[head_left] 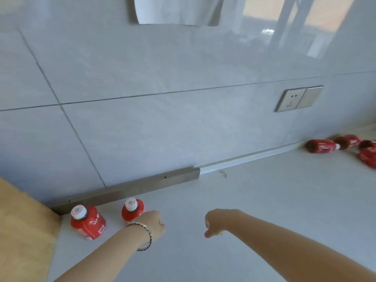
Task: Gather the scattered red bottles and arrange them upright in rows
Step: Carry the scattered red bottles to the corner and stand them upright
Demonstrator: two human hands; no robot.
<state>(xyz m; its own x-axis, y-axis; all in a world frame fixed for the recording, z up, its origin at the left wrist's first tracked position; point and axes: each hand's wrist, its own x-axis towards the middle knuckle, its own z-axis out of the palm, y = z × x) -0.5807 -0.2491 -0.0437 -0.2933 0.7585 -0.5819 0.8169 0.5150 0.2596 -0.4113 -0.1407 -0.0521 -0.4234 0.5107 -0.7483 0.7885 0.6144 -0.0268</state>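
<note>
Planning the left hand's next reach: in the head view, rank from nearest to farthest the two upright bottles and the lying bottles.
From the left hand:
1. Right upright bottle, just behind it.
2. Left upright bottle, by the wooden board.
3. Lying bottles, far right against the wall.

Bright daylight, glossy wall tiles reflecting, soft blur, edge distortion

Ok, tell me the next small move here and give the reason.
Probably reach the right hand across the counter to the lying bottles at the far right. Only two upright bottles stand by the metal strip, the left hand is beside them, and neither hand seems to hold anything, so the row needs its next bottle.
</note>
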